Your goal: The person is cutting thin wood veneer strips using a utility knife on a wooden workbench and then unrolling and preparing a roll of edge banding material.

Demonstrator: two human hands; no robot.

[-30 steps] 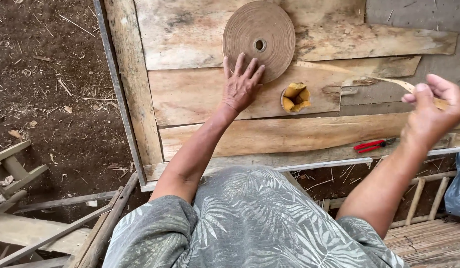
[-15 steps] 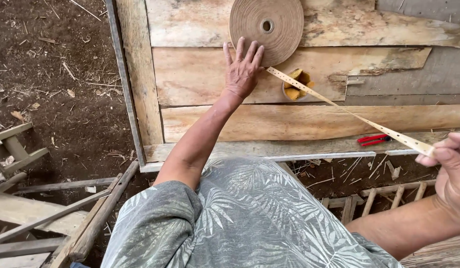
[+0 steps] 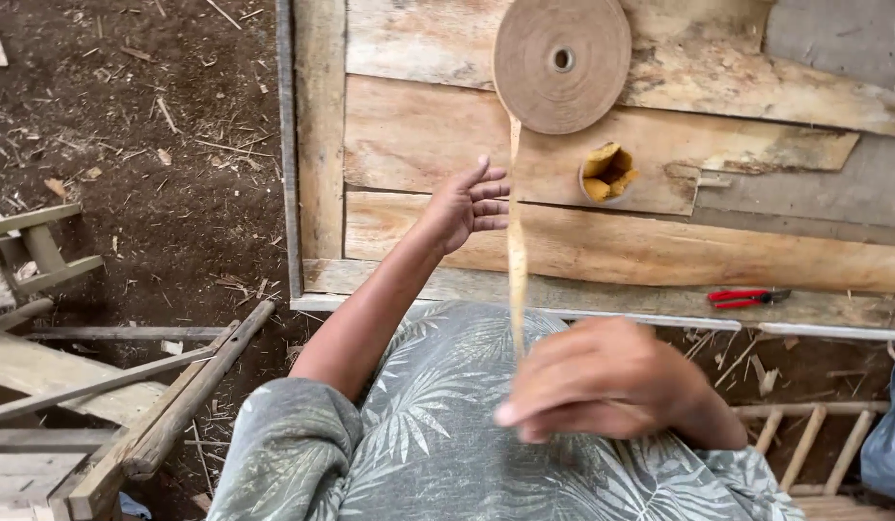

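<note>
Head view: the right hand, near, pinches a thin tan strip drawn taut from the far coiled roll on the wooden surface. The left hand, fingers spread and holding nothing, hovers just left of the strip (seemingly to guide it); red cutters lie to the right.

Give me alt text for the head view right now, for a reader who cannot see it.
The right hand pulls a thin tan strip off a flat round tan coil on a rough wooden plank table. The left hand hovers open beside the strip. Red-handled pliers lie at the table's near edge.
</note>
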